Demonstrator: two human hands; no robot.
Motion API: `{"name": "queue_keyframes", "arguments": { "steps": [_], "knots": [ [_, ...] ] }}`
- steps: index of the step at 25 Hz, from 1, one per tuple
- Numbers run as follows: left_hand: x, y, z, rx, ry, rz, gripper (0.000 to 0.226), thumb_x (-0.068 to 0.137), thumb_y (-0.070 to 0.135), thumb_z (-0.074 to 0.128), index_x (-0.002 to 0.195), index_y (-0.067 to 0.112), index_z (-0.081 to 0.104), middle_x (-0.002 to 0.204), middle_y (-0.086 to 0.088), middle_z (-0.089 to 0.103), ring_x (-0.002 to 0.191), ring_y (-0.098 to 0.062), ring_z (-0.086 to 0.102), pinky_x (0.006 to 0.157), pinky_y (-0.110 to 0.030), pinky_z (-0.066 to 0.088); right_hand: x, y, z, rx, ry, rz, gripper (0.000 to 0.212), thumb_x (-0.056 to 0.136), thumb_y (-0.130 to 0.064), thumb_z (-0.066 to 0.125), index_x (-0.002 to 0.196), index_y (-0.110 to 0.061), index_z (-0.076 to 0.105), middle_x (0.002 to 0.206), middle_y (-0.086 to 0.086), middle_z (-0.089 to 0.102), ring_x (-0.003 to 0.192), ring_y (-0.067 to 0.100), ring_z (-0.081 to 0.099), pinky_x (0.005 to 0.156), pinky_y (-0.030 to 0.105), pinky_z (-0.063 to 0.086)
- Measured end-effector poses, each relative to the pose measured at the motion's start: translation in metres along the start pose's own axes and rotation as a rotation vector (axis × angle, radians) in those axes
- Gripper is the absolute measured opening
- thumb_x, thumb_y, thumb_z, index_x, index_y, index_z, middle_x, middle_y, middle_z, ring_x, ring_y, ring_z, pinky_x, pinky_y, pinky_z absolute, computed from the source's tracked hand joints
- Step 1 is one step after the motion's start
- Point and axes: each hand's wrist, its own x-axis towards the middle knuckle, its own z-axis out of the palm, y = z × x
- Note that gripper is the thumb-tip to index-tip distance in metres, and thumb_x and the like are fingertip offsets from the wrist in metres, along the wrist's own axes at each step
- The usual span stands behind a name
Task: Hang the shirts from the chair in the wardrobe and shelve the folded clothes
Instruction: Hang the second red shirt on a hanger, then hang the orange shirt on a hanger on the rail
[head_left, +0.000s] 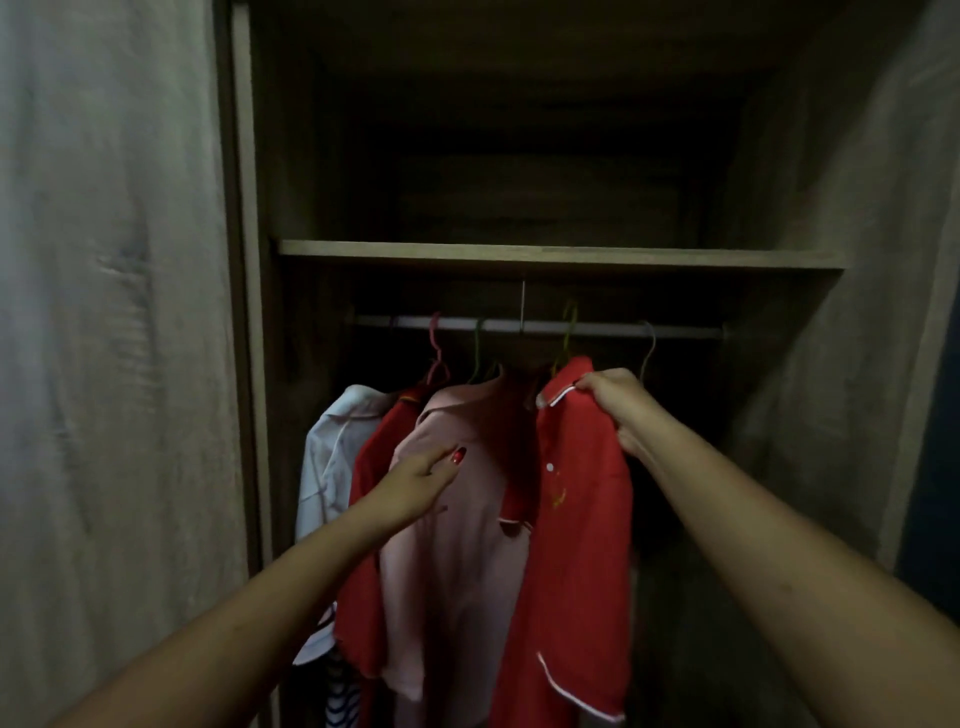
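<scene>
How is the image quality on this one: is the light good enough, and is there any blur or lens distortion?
Head view: dim overall, the compartment above the shelf nearly black; the red shirt held by the right hand and the pink shirt under the left hand read clearly; the wardrobe door at left is smeared; wide-angle lens splays the sides outward; no glare.

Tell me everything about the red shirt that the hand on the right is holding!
The red shirt is a short-sleeved polo of soft knit-looking cloth, with white trim on collar and sleeve hem, white buttons and a small yellow chest mark. It hangs front-facing on a yellow-green hanger on the rail, rightmost of the clothes. The right hand pinches its collar; the pink shirt touches its left side.
</scene>
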Motion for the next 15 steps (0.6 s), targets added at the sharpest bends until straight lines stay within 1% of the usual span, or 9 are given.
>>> {"name": "queue_keyframes", "arguments": {
  "steps": [2, 4, 5, 7, 9, 10, 11, 13, 15],
  "knots": [
    [-0.005, 0.006, -0.008, -0.039, 0.022, 0.019, 0.023, 0.096, 0.029, 0.048, 0.115, 0.04, 0.053, 0.12, 0.0, 0.054, 0.109, -0.017, 0.057, 0.063, -0.024, 0.057, 0.021, 0.018, 0.015, -0.071, 0.001, -0.016, 0.018, 0.087, -0.003, 0.048, 0.071, -0.006, 0.056, 0.063, 0.01, 0.052, 0.051, 0.018, 0.049, 0.042, 0.019, 0.038],
    [-0.014, 0.009, -0.015, -0.016, 0.05, 0.01, 0.031, 0.096, 0.029, 0.049, 0.126, 0.034, 0.052, 0.119, -0.001, 0.056, 0.109, -0.019, 0.06, 0.081, -0.042, 0.058, 0.038, 0.041, 0.028, -0.153, 0.008, -0.03, 0.023, 0.088, -0.005, 0.047, 0.066, -0.01, 0.052, 0.064, 0.012, 0.054, 0.053, 0.022, 0.051, 0.046, 0.024, 0.041],
    [-0.021, 0.009, -0.017, -0.012, 0.062, -0.002, 0.034, 0.096, 0.029, 0.048, 0.13, 0.031, 0.051, 0.118, -0.001, 0.056, 0.109, -0.018, 0.06, 0.086, -0.047, 0.056, 0.044, 0.05, 0.032, -0.194, 0.015, -0.04, 0.018, 0.088, -0.008, 0.048, 0.072, -0.007, 0.057, 0.072, 0.015, 0.061, 0.06, 0.028, 0.058, 0.053, 0.03, 0.047],
    [-0.036, 0.008, -0.02, -0.039, 0.074, -0.026, 0.033, 0.097, 0.026, 0.046, 0.13, 0.029, 0.05, 0.115, -0.001, 0.057, 0.108, -0.014, 0.059, 0.091, -0.045, 0.054, 0.053, 0.065, 0.041, -0.364, 0.033, -0.07, 0.02, 0.086, -0.014, 0.052, 0.094, -0.001, 0.065, 0.098, 0.022, 0.067, 0.086, 0.037, 0.064, 0.075, 0.04, 0.052],
    [-0.054, 0.007, -0.023, -0.069, 0.081, -0.057, 0.034, 0.098, 0.023, 0.045, 0.132, 0.024, 0.048, 0.114, -0.001, 0.056, 0.106, -0.013, 0.058, 0.087, -0.039, 0.053, 0.044, 0.069, 0.047, -0.645, 0.112, -0.16, 0.031, 0.083, -0.014, 0.056, 0.11, 0.003, 0.061, 0.117, 0.025, 0.058, 0.106, 0.041, 0.055, 0.091, 0.04, 0.045],
    [-0.065, 0.004, -0.027, -0.08, 0.102, -0.071, 0.035, 0.099, 0.022, 0.044, 0.133, 0.022, 0.048, 0.117, -0.003, 0.056, 0.107, -0.014, 0.058, 0.084, -0.035, 0.053, 0.028, 0.069, 0.053, -0.71, 0.159, -0.273, 0.035, 0.082, -0.012, 0.057, 0.114, 0.002, 0.058, 0.122, 0.025, 0.052, 0.112, 0.042, 0.049, 0.097, 0.041, 0.041],
    [-0.076, 0.0, -0.031, -0.096, 0.13, -0.079, 0.035, 0.099, 0.02, 0.044, 0.133, 0.019, 0.048, 0.12, -0.005, 0.056, 0.107, -0.015, 0.058, 0.083, -0.034, 0.053, 0.007, 0.069, 0.06, -0.7, 0.188, -0.425, 0.035, 0.08, -0.009, 0.056, 0.114, -0.002, 0.059, 0.123, 0.022, 0.05, 0.114, 0.042, 0.046, 0.099, 0.043, 0.038],
    [-0.104, -0.014, -0.043, -0.144, 0.204, -0.095, 0.033, 0.099, 0.018, 0.042, 0.132, 0.013, 0.049, 0.125, -0.008, 0.056, 0.106, -0.018, 0.06, 0.084, -0.035, 0.053, -0.035, 0.076, 0.085, -0.606, 0.148, -0.722, 0.031, 0.077, -0.01, 0.053, 0.105, -0.013, 0.064, 0.115, 0.013, 0.055, 0.11, 0.037, 0.049, 0.095, 0.046, 0.041],
    [-0.138, -0.032, -0.061, -0.162, 0.28, -0.15, 0.033, 0.1, 0.018, 0.041, 0.13, 0.011, 0.05, 0.118, -0.005, 0.059, 0.1, -0.015, 0.061, 0.077, -0.028, 0.052, -0.076, 0.087, 0.118, -0.505, 0.051, -0.864, 0.027, 0.075, -0.009, 0.054, 0.098, -0.017, 0.066, 0.106, 0.009, 0.06, 0.102, 0.033, 0.055, 0.091, 0.044, 0.043]
  ]
}}
